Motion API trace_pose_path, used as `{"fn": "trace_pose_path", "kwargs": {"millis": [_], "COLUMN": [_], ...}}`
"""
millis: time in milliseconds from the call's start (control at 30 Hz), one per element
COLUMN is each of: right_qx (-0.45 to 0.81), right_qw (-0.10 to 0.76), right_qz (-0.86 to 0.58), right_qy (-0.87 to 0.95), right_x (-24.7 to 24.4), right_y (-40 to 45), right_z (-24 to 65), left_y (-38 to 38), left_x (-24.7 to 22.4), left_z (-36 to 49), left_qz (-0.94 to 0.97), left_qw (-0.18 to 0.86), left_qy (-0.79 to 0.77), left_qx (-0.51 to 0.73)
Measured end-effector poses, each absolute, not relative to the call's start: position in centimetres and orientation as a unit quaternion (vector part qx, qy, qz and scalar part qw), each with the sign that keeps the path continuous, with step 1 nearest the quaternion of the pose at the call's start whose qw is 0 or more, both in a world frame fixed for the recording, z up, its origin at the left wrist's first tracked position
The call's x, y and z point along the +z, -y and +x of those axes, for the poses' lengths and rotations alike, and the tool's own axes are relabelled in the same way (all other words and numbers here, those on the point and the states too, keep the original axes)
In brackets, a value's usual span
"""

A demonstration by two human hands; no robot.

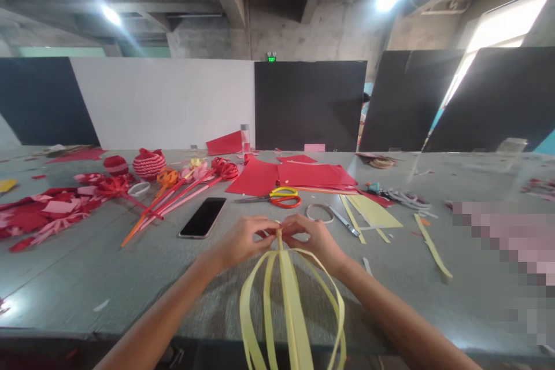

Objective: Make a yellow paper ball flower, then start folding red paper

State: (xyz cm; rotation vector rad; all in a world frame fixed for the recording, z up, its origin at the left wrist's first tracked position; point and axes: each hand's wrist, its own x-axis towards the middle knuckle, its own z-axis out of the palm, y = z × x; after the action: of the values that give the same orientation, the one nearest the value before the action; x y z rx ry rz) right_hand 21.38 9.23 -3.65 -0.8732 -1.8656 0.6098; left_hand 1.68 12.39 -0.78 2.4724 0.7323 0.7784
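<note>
Grey table point(147, 277): far side, an upright clear bottle point(245, 137) (pinkish low down, contents unclear); near side, middle, left hand point(245, 238) and right hand point(318, 240) pinch the yellow strips' point(290, 300) gathered top.

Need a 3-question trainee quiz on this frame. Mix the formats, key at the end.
1. Multiple choice: what do the left hand and right hand pinch between them?
A) the clear bottle
B) the gathered end of the yellow strips
C) the silver cutter

2. True or false: the phone lies to the left of the scissors.

3. Short answer: what colour are the large paper sheets just beyond the scissors?

Key: 1. B; 2. true; 3. red
</note>
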Motion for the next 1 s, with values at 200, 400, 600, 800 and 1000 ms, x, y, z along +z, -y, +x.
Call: {"fn": "trace_pose_path", "kwargs": {"millis": [200,400,600,800,1000], "right_qx": [0.211,0.028,-0.057,-0.112,-0.153], "right_qw": [0.462,0.454,0.411,0.369,0.324], "right_qz": [-0.341,-0.331,-0.351,-0.326,-0.294], "right_qy": [0.792,0.827,0.840,0.863,0.886], "right_x": [-3.3,-3.3,-4.0,-3.7,-3.4], "right_y": [-8.9,-8.9,-9.8,-10.1,-10.0], "right_z": [22.0,21.7,21.6,22.2,22.4], "left_y": [-13.0,-13.2,-13.3,-13.1,-13.2], "left_x": [-1.9,-2.3,-2.7,-2.8,-2.9], "left_z": [1.7,1.8,2.1,2.5,2.3], "left_qz": [0.854,0.840,0.847,0.831,0.818], "left_qw": [0.286,0.284,0.270,0.304,0.342], "left_qy": [-0.285,-0.293,-0.297,-0.309,-0.313], "left_qx": [0.328,0.357,0.349,0.347,0.340]}}
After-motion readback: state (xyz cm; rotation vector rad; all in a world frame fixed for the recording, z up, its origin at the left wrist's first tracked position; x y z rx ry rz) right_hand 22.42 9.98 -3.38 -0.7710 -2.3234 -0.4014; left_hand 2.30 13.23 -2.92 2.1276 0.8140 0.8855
